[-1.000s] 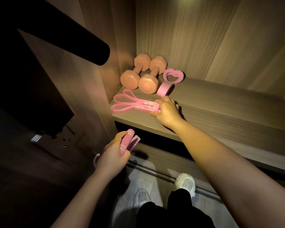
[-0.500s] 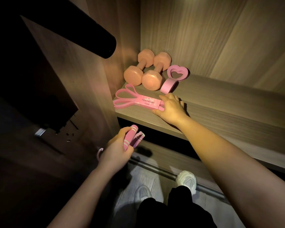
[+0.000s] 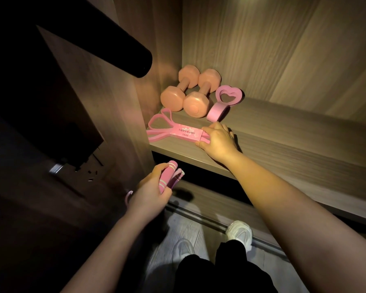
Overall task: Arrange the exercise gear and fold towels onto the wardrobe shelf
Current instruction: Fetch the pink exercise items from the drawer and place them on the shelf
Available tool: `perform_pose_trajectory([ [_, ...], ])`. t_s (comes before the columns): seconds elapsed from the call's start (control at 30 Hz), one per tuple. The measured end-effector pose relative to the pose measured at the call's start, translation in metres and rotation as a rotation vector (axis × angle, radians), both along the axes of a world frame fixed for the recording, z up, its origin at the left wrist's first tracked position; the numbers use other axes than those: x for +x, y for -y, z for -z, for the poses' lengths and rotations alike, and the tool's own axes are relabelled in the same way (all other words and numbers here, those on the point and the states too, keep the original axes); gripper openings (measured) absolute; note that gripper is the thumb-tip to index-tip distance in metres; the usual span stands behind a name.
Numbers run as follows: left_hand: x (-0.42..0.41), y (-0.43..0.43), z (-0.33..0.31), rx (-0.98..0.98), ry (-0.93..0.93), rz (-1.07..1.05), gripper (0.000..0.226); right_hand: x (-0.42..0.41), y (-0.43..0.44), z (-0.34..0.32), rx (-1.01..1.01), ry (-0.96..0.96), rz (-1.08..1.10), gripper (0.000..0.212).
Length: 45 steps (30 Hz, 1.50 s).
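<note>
Wood-grain wardrobe shelf (image 3: 283, 134) — flat pink rubber resistance band (image 3: 184, 132) lies near front-left edge, right hand (image 3: 218, 142) pinching its end; left hand (image 3: 150, 191) below shelf grips pink striped jump-rope handles (image 3: 167, 176).

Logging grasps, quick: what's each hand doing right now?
Left hand: grips the pink jump-rope handles.
Right hand: pinches the end of the resistance band on the shelf.
</note>
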State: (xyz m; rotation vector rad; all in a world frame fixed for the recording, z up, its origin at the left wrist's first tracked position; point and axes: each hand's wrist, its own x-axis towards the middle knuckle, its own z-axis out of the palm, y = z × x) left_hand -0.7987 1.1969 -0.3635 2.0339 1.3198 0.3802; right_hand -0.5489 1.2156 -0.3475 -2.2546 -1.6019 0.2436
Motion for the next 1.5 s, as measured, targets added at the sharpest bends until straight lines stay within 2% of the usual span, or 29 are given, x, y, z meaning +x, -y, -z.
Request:
perform_pose_trajectory([
  [0.2,-0.001,0.010,-0.008,0.064,0.032,0.033,0.060,-0.002,0.024,-0.005,-0.068,-0.024,0.044,0.072],
  [0.37,0.000,0.033,-0.028,0.137,0.078,0.057,0.058,-0.001,0.078,-0.014,-0.070,-0.075,0.108,0.068],
  [0.43,0.004,0.046,-0.037,0.159,0.135,0.069,0.057,-0.002,0.103,-0.018,-0.072,-0.160,0.128,0.067],
  [0.5,0.009,0.061,-0.045,0.165,0.207,0.075,0.057,-0.007,0.128,-0.024,-0.042,-0.355,0.165,0.063],
  [0.6,0.019,0.089,-0.057,0.152,0.282,0.071,0.054,-0.021,0.166,-0.036,0.001,-0.838,0.299,0.047],
  [0.7,0.030,0.121,-0.064,0.144,0.326,0.082,0.060,-0.037,0.204,-0.041,-0.062,-1.293,0.398,0.034],
  [0.77,0.038,0.140,-0.065,0.134,0.360,0.114,0.064,-0.045,0.226,-0.043,-0.104,-1.472,0.419,0.036],
  [0.87,0.048,0.163,-0.058,0.121,0.366,0.187,0.058,-0.051,0.248,-0.041,-0.050,-1.618,0.459,0.034],
  [1.0,0.053,0.188,-0.051,0.083,0.373,0.248,0.058,-0.055,0.267,-0.039,0.055,-1.685,0.551,0.023],
  [1.17,0.052,0.197,-0.047,0.072,0.440,0.243,0.058,-0.051,0.282,-0.036,0.098,-1.653,0.608,0.029],
  [1.3,0.047,0.199,-0.049,0.088,0.501,0.241,0.058,-0.050,0.288,-0.033,0.130,-1.720,0.738,0.020],
  [1.4,0.046,0.200,-0.048,0.081,0.499,0.263,0.059,-0.053,0.287,-0.031,0.058,-1.720,0.675,0.026],
  [1.5,0.043,0.200,-0.048,0.072,0.499,0.258,0.059,-0.054,0.285,-0.033,0.118,-1.802,0.633,0.032],
])
